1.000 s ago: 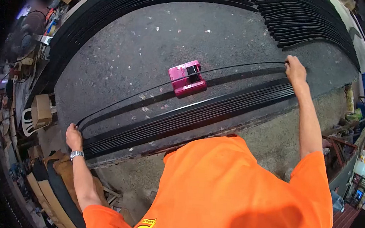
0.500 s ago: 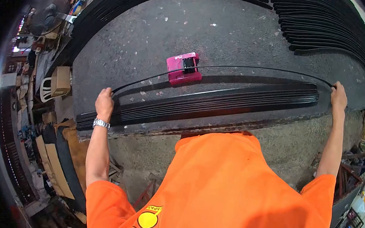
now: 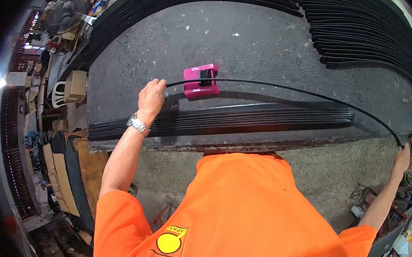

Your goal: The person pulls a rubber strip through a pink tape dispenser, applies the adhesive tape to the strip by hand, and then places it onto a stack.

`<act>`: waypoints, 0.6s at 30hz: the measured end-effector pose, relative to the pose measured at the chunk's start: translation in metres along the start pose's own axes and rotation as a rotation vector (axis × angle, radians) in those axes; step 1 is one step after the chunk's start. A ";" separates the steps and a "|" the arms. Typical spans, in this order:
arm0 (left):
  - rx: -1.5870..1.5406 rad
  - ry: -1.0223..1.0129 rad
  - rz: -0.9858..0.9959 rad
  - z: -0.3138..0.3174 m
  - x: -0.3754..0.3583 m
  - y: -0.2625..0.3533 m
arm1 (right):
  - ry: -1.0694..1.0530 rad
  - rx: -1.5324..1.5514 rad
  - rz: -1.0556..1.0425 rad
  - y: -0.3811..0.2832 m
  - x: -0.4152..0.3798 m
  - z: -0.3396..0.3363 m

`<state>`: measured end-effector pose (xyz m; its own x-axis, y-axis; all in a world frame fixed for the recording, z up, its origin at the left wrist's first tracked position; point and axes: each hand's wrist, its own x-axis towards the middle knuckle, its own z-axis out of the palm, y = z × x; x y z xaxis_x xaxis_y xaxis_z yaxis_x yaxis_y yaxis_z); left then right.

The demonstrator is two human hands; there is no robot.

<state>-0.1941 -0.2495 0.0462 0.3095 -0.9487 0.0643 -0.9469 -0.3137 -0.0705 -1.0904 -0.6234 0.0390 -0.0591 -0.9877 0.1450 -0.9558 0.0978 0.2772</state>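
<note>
A long, thin black strip (image 3: 278, 86) bows upward between my two hands, above the dark tabletop. My left hand (image 3: 151, 98), with a metal watch on its wrist, is closed round the strip's left end. At the far right, past the table's front edge, my right hand (image 3: 402, 158) grips the other end. Behind the strip, close to my left hand, sits a pink tool (image 3: 193, 89) with a black block on it; the strip crosses in front of it. Below the strip, a row of similar black strips (image 3: 246, 117) lies side by side along the table's front edge.
Many black strips (image 3: 366, 32) are stacked at the back right, and more strips (image 3: 187, 2) line the table's back left. A fan (image 3: 65, 17), a cardboard box (image 3: 75, 86) and a white chair (image 3: 58, 95) stand left of the table (image 3: 252, 44).
Both hands have shifted right with the strip. My left hand also moved slightly up, while my right hand dropped beyond the table's front edge, so the strip slopes down to the right.
</note>
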 end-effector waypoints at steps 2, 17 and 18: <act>-0.017 -0.010 0.034 0.002 0.011 0.018 | -0.008 -0.014 0.042 0.030 -0.006 -0.003; -0.106 0.028 0.252 -0.018 0.081 0.186 | 0.206 -0.198 0.201 0.328 -0.096 -0.033; -0.133 0.047 0.270 -0.015 0.085 0.197 | 0.032 -0.109 0.432 0.299 -0.106 -0.077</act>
<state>-0.3560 -0.3915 0.0532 0.0439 -0.9933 0.1074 -0.9984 -0.0399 0.0391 -1.3479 -0.4802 0.1793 -0.4355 -0.8494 0.2980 -0.8095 0.5144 0.2831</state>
